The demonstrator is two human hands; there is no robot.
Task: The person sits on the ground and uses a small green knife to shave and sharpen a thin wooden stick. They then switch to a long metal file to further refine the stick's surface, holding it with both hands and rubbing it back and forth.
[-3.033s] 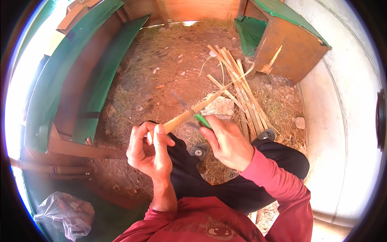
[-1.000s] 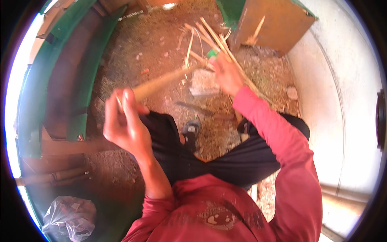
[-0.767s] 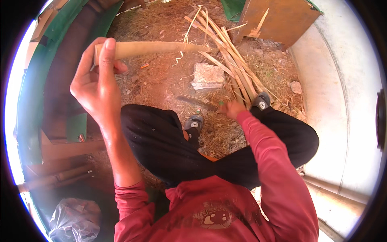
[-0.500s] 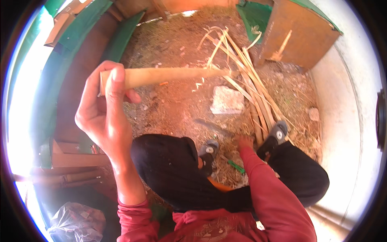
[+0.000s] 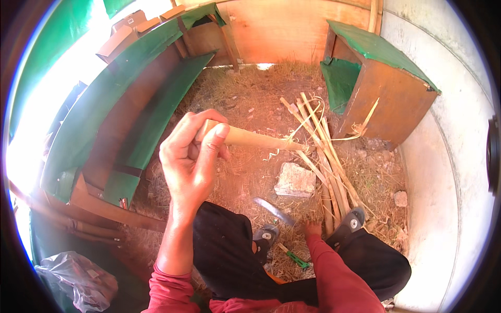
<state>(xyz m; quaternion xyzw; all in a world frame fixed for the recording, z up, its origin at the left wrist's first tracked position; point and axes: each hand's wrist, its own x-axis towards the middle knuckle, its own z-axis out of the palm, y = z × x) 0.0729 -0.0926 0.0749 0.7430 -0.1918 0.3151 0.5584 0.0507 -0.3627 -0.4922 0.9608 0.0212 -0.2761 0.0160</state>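
My left hand (image 5: 190,161) is raised in front of me, closed around the thick end of a pale peeled wooden pole (image 5: 255,139). The pole slants down to the right, its far end over a bundle of long stripped sticks (image 5: 330,167), with curly shavings near that end. Low by my right shoe, my right hand (image 5: 312,228) is closed, its fingers partly hidden. A curved metal blade (image 5: 274,210), like a machete's, juts from it to the left; the handle is not visible. A small green tool (image 5: 296,259) lies on the ground between my feet.
A whitish stone block (image 5: 295,180) sits beside the sticks. Green-topped wooden benches (image 5: 120,78) line the left, and a brown wooden cabinet (image 5: 389,99) stands far right against a pale curved wall (image 5: 433,208). A clear plastic bag (image 5: 78,281) lies at lower left.
The view has tipped up, so the ground sits lower in it. My left hand has moved right with the pole, which slants down more. The blade shows more brightly; my right hand stays low.
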